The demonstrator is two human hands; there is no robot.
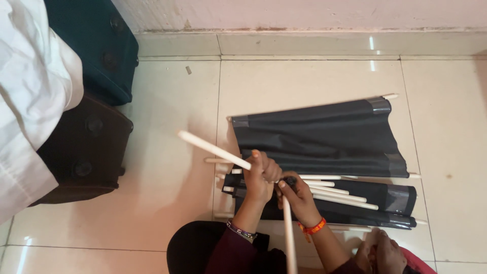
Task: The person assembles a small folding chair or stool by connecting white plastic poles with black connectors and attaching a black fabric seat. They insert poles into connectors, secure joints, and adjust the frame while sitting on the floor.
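Pale glossy floor tiles fill most of the view, and a light wall runs along the top edge. At the far left hangs white cloth, and beside it stand a dark teal suitcase and, lower, a dark brown suitcase, both on the floor. Near the middle, the left hand is closed firmly around a white rod; this rod points up and to the left, tilted above the tiles. A beaded bracelet sits on this wrist. Just beside it, touching it, the right hand has its fingers curled around a small dark connector where a second white rod meets it; that rod runs down toward the person's body. This wrist carries an orange band. Behind the hands, a folded dark grey fabric panel with grey corner sleeves lies flat on the floor, and more white rods lie on a second dark bundle to the right. At the bottom right, the person's bare foot rests on the tiles.
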